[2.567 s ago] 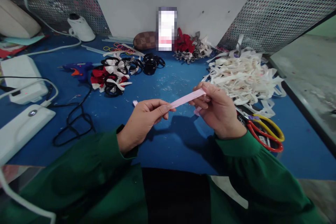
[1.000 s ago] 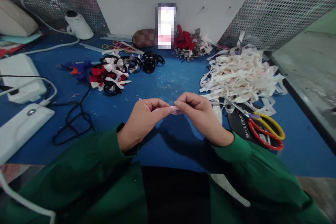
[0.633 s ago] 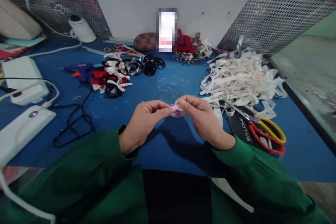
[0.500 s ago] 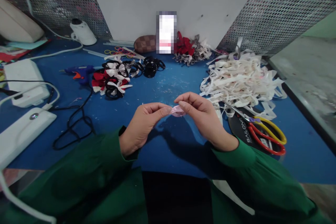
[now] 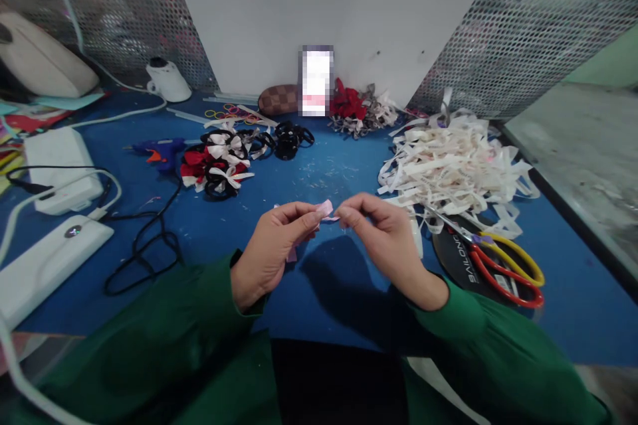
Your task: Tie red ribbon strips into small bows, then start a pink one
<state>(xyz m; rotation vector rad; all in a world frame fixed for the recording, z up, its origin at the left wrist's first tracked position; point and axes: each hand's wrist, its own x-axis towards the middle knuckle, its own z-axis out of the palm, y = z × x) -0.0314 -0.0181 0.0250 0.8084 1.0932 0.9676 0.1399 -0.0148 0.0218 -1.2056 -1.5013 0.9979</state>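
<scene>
Above the blue table [image 5: 323,166], left hand [image 5: 272,249] and right hand [image 5: 386,242] grip folded pink ribbon [image 5: 325,209], mostly hidden by fingertips

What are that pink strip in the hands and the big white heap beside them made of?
The pink strip looks like thin satin-type ribbon: it bends softly between the fingertips. The white heap seems woven ribbon offcuts, flat, curling, faintly printed; paper is possible.

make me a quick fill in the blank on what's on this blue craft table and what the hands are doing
1. Both the left hand and the right hand pinch a small ribbon whose colour is ____.
2. The scissors with red and yellow handles lie to the person's ____.
3. The glue gun is coloured ____.
4. The table top is ____.

Missing words: pink; right; blue; blue
</scene>
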